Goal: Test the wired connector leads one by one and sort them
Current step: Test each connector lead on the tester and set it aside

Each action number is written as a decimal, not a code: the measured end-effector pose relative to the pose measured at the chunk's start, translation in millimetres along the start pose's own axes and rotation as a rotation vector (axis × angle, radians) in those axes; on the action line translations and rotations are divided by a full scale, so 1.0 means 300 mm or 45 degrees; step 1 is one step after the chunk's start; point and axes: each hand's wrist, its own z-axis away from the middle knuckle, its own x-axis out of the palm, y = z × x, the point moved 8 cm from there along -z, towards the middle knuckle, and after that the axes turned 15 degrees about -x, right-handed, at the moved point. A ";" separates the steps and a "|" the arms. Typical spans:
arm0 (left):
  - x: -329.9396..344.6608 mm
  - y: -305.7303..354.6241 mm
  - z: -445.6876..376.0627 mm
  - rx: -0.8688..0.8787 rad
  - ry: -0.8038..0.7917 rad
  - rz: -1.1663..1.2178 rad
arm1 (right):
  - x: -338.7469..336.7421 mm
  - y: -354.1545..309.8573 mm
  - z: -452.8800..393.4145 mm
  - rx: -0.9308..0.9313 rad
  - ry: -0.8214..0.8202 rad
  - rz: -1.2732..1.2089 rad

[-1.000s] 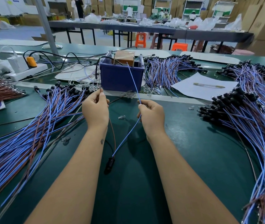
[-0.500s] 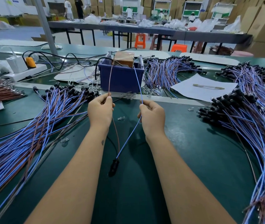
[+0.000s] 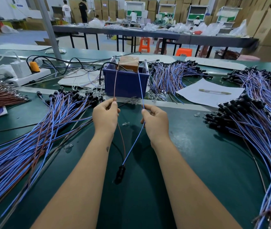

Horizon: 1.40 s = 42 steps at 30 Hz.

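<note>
One lead up between the hands: black connector point(image 3: 120, 174) hangs low, just above the green bench point(image 3: 197, 162), betw. the forearms, long axis roughly upright, tilted a bit. Two wires fork up from it in a V. Brown wire point(image 3: 122, 142) runs to the left hand point(image 3: 105, 115), pinched thumb-to-finger; its free end points up toward the blue bin point(image 3: 125, 83) beyond the knuckles. Blue wire point(image 3: 135, 144) goes to the right hand point(image 3: 154, 120), also pinched, tip reaching the bin's rim. Left of the left arm, a fanned pile of leads point(image 3: 24, 146); right of the right arm, another pile point(image 3: 255, 126). Paper sheet point(image 3: 209, 95) past the right hand, power strip point(image 3: 29, 76) far left. Room behind: long tables, orange stools, stacked cartons.
</note>
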 end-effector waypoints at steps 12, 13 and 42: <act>0.003 0.003 0.008 -0.003 -0.011 0.027 | 0.007 -0.005 0.006 -0.022 -0.040 0.028; 0.003 0.004 0.008 0.000 -0.011 0.022 | 0.008 -0.005 0.007 -0.023 -0.046 0.033; 0.002 0.016 0.025 0.009 -0.025 0.008 | 0.040 0.021 0.001 -0.042 -0.186 0.269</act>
